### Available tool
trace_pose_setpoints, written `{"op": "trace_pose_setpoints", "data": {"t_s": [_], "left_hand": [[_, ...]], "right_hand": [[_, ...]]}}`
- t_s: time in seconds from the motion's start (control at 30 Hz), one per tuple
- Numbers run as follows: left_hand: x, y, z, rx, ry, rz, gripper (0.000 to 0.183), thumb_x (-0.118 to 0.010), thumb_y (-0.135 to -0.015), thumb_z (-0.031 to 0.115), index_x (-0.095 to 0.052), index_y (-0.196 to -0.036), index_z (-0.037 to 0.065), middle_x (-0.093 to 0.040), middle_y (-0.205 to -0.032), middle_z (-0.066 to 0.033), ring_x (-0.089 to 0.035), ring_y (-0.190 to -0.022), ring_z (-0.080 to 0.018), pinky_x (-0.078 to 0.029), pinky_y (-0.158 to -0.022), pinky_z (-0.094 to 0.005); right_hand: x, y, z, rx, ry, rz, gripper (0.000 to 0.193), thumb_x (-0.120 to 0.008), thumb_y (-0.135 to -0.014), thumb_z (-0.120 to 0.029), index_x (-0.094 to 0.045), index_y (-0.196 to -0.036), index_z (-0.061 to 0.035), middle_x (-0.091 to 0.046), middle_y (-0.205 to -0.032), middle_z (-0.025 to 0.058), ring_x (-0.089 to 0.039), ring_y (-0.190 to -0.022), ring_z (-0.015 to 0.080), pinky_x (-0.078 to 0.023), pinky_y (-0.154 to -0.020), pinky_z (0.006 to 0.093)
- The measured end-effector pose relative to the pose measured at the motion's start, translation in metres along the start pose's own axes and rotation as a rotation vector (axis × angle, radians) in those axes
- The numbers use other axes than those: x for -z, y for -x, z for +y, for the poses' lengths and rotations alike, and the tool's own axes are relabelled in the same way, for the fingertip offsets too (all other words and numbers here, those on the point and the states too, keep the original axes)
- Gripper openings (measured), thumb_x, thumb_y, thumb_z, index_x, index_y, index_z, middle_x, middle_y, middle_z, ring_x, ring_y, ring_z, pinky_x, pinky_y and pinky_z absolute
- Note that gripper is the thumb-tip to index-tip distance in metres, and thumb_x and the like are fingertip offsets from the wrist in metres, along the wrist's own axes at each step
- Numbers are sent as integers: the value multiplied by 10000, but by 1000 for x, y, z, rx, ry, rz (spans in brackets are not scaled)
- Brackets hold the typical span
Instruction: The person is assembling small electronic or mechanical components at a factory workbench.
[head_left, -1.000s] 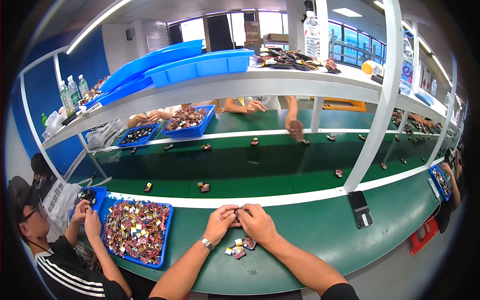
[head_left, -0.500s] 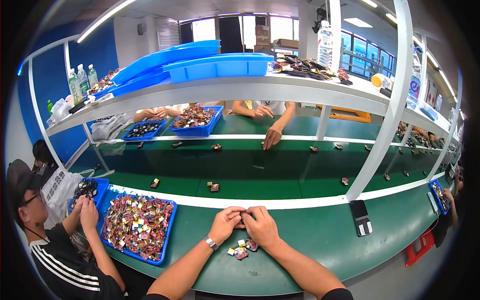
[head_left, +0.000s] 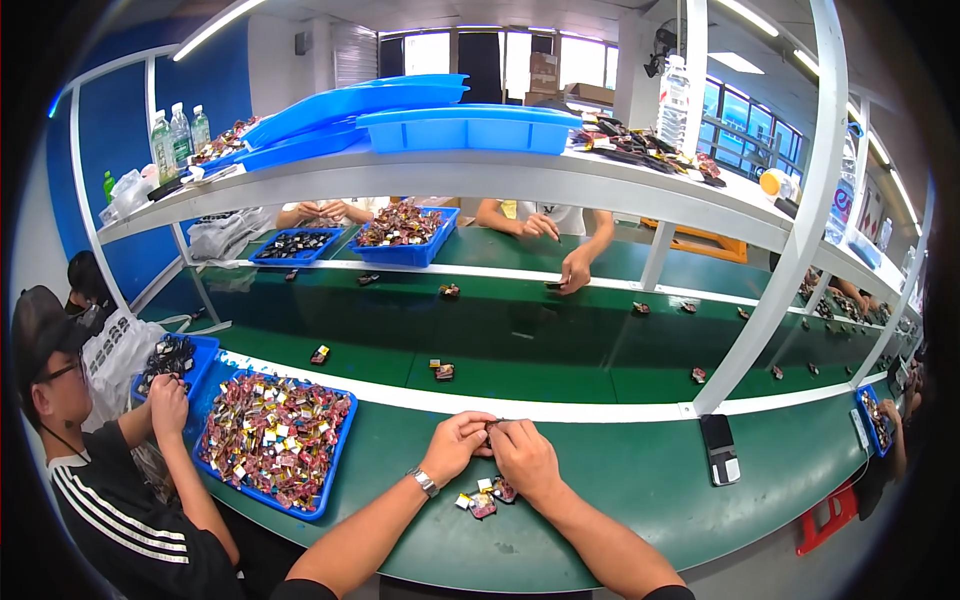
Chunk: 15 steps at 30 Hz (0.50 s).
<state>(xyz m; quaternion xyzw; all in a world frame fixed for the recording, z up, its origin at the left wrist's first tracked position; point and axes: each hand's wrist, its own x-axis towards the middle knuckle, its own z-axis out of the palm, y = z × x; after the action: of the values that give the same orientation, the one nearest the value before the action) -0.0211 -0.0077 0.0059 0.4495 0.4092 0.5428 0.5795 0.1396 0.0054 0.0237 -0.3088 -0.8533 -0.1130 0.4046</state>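
My left hand (head_left: 455, 447), with a metal-banded watch on its wrist, and my right hand (head_left: 526, 460) meet over the green worktop. Their fingertips pinch a small dark part (head_left: 490, 428) between them, mostly covered by the fingers, so its exact kind does not show. Just below the hands, a few small reddish parts with white and yellow tabs (head_left: 483, 507) lie in a loose cluster on the green worktop (head_left: 620, 470).
To the left stands a blue tray (head_left: 327, 490) heaped with similar parts, beside a seated co-worker (head_left: 110, 480). A black flat case (head_left: 719, 450) lies right. Beyond a white rail (head_left: 560, 411), scattered parts rest on a green belt (head_left: 520, 345). A shelf (head_left: 480, 178) spans above.
The view has tilted slightly. My hands keep nearly the same pose. Across the belt, a co-worker's hand has lifted a little and shows a dark piece; the co-worker at left has lowered their hands.
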Motion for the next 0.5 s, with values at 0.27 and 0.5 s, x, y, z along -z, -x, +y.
{"op": "trace_pose_setpoints", "data": {"t_s": [0.27, 0.5], "left_hand": [[4, 0, 0, -4, 18, 21, 260, -486, -972, -26, -550, -1224, -28, -661, -1127, -123, -665, -944, -147, -589, -781, -264], [0, 1, 1, -15, -54, 4, 258, -478, -969, -28, -555, -1215, -32, -658, -1134, -123, -651, -968, -140, -587, -769, -259]], "right_hand": [[0, -8, -1, -36, -92, 117, 155, -704, -736, -35, -673, -887, -51, -666, -932, 53, -632, -823, 250, -516, -714, 373], [-5, -1, 9, -552, -607, 47, 161, -722, -779, 18, -676, -924, -33, -667, -946, 98, -673, -764, 212, -553, -658, 301]]}}
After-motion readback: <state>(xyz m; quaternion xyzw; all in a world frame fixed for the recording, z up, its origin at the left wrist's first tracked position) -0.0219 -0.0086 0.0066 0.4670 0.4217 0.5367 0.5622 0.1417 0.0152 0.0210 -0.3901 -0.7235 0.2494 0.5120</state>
